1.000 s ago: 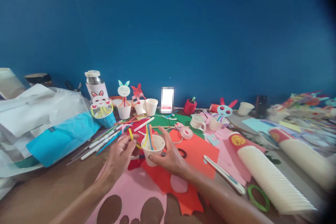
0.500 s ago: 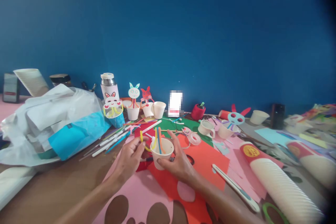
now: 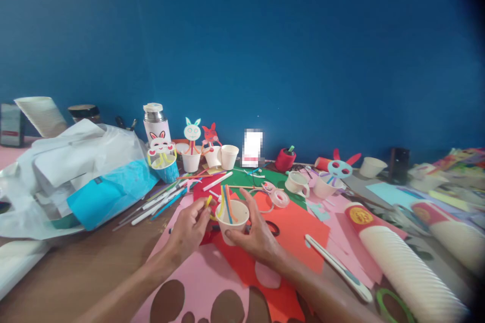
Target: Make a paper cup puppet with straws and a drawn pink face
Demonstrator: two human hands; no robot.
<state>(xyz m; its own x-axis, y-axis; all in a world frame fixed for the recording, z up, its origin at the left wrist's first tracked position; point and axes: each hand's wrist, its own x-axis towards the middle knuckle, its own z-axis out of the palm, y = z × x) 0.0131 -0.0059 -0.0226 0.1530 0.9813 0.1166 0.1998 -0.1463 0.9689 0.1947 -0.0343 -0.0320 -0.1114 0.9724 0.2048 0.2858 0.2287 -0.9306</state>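
Observation:
My left hand pinches a bent yellow pipe cleaner between thumb and fingers, just left of a white paper cup. The lower end of that yellow piece passes close to the cup's wall; whether it is fastened there I cannot tell. Around the cup's right side is my right hand, thumb on the front and fingers behind. Blue, orange and yellow pipe cleaners rise above the cup's rim. Red paper and pink paper with round holes lie beneath my hands.
Rabbit-faced cups, one blue, line the back near a flask. A plastic bag bulges at left beside several pens. At right lie a white utility knife, a cup stack and a green tape roll.
The top of the yellow pipe cleaner in my left hand now leans to the right instead of standing upright. My right hand keeps its hold on the cup.

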